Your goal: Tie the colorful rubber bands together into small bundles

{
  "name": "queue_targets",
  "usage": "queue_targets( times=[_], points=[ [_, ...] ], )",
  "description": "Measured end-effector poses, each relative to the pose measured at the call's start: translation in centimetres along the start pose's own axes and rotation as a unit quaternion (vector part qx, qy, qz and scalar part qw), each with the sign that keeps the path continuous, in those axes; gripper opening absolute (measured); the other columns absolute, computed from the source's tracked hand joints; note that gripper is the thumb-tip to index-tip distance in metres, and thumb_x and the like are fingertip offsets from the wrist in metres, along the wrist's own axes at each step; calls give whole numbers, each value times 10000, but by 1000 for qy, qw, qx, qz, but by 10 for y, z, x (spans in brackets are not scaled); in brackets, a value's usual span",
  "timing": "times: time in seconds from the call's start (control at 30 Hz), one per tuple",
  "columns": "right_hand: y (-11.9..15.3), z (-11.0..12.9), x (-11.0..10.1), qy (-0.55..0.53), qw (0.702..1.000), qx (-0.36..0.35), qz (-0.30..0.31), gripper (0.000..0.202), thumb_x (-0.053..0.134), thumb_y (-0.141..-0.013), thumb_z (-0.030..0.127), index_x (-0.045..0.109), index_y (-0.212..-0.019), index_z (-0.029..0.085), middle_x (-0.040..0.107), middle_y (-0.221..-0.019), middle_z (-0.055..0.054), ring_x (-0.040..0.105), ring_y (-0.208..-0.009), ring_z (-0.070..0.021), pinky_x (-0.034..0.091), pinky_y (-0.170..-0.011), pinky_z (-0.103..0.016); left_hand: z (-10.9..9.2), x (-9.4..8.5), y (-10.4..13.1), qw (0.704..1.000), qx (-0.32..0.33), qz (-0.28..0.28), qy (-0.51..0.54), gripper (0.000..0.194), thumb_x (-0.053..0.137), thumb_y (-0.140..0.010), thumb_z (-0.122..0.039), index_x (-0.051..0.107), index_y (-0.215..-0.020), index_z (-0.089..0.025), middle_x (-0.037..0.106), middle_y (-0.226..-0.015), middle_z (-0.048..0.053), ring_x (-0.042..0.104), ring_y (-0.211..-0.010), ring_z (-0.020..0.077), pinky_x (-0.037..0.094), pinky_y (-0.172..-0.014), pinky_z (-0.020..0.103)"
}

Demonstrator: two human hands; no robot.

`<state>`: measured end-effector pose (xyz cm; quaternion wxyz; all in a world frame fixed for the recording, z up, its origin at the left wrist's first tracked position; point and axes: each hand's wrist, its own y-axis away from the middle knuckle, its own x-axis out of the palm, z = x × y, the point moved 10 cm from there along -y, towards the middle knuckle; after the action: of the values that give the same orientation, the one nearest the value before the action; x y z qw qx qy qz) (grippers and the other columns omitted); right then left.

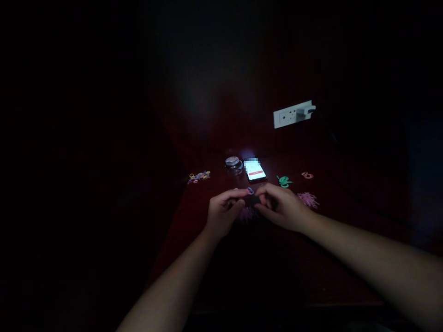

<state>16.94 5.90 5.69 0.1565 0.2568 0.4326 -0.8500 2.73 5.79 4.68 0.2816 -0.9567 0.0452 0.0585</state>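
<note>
My left hand and my right hand meet over the dark red table, each closed on a small dark item that is too dim to name. A small purple band shows at my left fingertips. Beneath the hands lies a pile of purple-pink bands, partly hidden. Right of my right hand is a pile of pink bands, and green bands lie just beyond it.
A lit phone lies beyond the hands, with a lidded clear jar to its left. Mixed coloured bands are at the table's left edge, orange bands at the right. A white power socket holds a plug behind.
</note>
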Motion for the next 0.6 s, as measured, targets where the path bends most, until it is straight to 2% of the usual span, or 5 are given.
queue_targets(
  times=[0.1,0.2,0.33,0.6],
  points=[
    [0,2,2,1,1000,-5,3,86,599,-874,227,553,-938,193,554,-758,6,492,-606,-105,388,-545,-233,-10,5,0,999,29,12,-11,165,679,-845,-221,737,-997,-193,738,-1078,77,684,-1035,206,548,-906,354],
    [0,1,1,-22,1000,4,4,52,574,-895,235,562,-894,184,549,-721,6,489,-611,-112,389,-547,-239,-23,13,2,996,68,18,-61,164,666,-855,-197,735,-1003,-217,742,-1060,63,672,-1057,204,506,-998,416],
    [0,-3,1,-67,997,26,4,105,543,-924,267,567,-879,175,529,-672,17,473,-602,-112,384,-542,-241,-33,25,6,987,101,50,-114,182,657,-852,-152,728,-996,-239,746,-1058,41,678,-1026,191,431,-1092,479],
    [1,-4,0,-92,995,25,7,127,541,-928,271,556,-847,175,481,-630,39,424,-571,-98,355,-522,-236,-30,21,6,982,120,38,-138,198,654,-844,-132,728,-983,-253,749,-1043,35,685,-1007,187,451,-1080,497]
  ],
)
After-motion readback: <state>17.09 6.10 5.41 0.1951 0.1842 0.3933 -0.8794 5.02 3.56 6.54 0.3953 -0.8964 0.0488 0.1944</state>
